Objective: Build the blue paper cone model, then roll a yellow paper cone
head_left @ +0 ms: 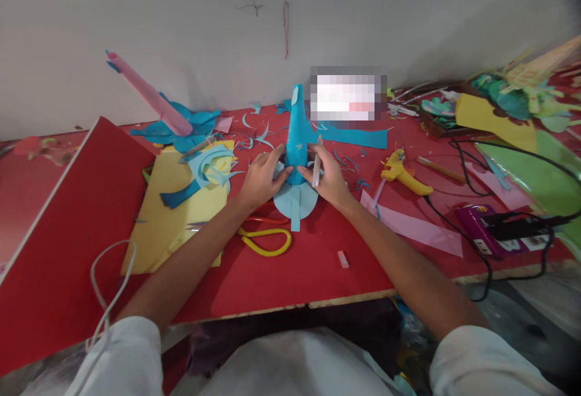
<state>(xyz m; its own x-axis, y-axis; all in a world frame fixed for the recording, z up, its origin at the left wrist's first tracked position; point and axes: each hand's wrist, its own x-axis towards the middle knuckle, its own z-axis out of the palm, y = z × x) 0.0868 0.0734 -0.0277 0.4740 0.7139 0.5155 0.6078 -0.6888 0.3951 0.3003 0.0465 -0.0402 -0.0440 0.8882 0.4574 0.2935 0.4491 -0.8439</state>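
A blue paper tube (297, 141) with a small star on it stands upright at the middle of the table. Its lower end meets a light blue paper disc (282, 202), and a narrow paper strip (295, 208) runs down over the disc's front. My left hand (267, 175) grips the tube's base from the left, thumb pressed on its front. From the right, my right hand (330, 178) presses the same base. A whitish translucent stick (316, 169) lies between the right hand's fingers; its exact kind is unclear.
Yellow-handled scissors (267, 243) lie near the front edge. Rightward are a yellow glue gun (403, 173), its black cord, a pink paper strip (417, 226) and a purple box (476, 232). A red board (72, 238) and yellow sheets (167, 202) cover the left.
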